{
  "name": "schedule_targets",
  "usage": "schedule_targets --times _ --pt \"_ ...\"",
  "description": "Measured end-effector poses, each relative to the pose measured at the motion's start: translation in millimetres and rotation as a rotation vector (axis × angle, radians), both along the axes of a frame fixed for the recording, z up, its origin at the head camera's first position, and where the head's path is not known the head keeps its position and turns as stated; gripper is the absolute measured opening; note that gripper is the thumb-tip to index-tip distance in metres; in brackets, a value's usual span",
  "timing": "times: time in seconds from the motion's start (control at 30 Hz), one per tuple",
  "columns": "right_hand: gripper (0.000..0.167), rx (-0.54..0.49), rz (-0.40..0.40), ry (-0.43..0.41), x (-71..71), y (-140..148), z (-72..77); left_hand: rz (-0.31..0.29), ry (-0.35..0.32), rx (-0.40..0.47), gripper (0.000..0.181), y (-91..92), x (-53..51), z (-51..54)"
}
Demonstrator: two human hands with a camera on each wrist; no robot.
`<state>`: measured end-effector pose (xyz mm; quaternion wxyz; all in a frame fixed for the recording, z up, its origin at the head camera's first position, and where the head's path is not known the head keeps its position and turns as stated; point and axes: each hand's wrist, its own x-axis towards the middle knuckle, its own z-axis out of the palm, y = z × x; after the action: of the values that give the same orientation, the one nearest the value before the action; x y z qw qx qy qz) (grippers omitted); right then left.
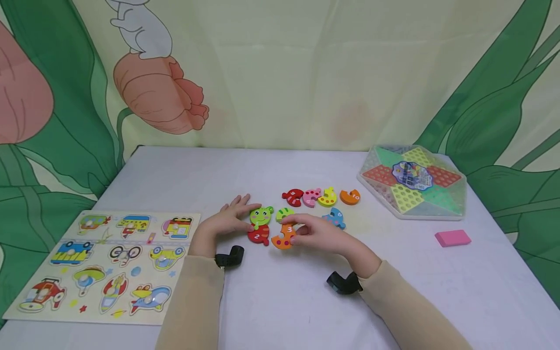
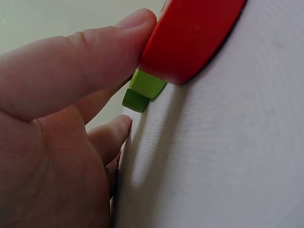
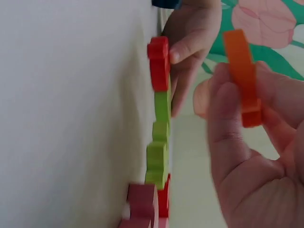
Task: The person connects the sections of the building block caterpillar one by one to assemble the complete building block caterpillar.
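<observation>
In the head view my right hand (image 1: 321,234) pinches an orange number 3 puzzle piece (image 1: 286,236) between thumb and fingers. The right wrist view shows this orange piece (image 3: 242,71) lifted off the table. My left hand (image 1: 227,216) lies beside a green smiling head piece (image 1: 261,217) and a red number 2 piece (image 1: 259,235), which sit joined. Its fingers are fairly straight, and the thumb touches the edge of the red piece (image 2: 190,42) in the left wrist view. Just beyond the orange piece lies a green striped piece (image 1: 285,214), partly hidden by the right hand.
Farther back lie red (image 1: 293,197), pink (image 1: 311,197), yellow (image 1: 327,197) and orange number 10 (image 1: 350,197) pieces, with a blue piece (image 1: 335,218) nearer. A vehicle puzzle board (image 1: 98,257) is at left. At right are a hexagonal game box (image 1: 413,182) and a pink block (image 1: 452,238).
</observation>
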<state>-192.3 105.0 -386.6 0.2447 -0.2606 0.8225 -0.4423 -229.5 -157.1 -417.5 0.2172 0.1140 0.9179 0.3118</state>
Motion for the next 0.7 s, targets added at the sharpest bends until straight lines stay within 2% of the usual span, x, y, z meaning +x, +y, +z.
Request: schedule_targets --times 0.17,0.27,0.57,0.7 --pt "0.042 0.088 0.001 -0.012 1.5 -17.8 -5.3 -0.009 0.008 -0.009 0.066 -0.5 -2.0 0.7" --pt "0.042 0.099 -0.016 -0.02 3.5 -24.7 -11.1 -0.01 0.006 -0.014 0.066 -0.1 -3.4 1.2" --pt "0.043 0.047 -0.101 -0.047 5.8 -29.0 -26.2 -0.006 -0.007 0.004 0.066 -0.6 -2.4 1.6" --pt "0.049 0.035 -0.049 -0.056 4.4 -28.9 -29.6 -0.002 -0.007 0.012 0.066 -1.9 -1.0 1.1"
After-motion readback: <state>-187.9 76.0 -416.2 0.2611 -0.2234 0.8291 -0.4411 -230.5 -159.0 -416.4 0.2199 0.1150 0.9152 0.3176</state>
